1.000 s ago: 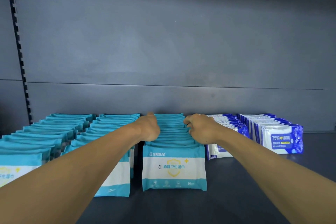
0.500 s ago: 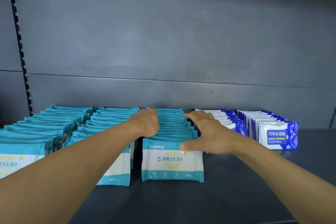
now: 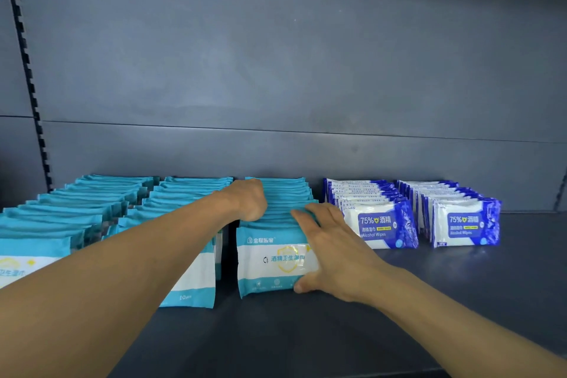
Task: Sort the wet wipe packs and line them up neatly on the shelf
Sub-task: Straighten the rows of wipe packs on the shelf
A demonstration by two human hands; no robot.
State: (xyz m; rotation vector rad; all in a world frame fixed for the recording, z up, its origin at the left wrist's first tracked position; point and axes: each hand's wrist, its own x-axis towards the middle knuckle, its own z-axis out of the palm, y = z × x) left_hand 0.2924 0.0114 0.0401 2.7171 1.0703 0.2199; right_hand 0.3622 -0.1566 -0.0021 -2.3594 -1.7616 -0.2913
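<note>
Both forearms are bare right to the bottom edge of the view, no sleeves or cuffs anywhere. The left hand (image 3: 250,199) and right hand (image 3: 329,250) wear no gloves. I spot no watch, ring or band, though the far wrist sides are hidden.

Grey back panel (image 3: 276,55) with slotted black upright (image 3: 27,70) at left
</note>
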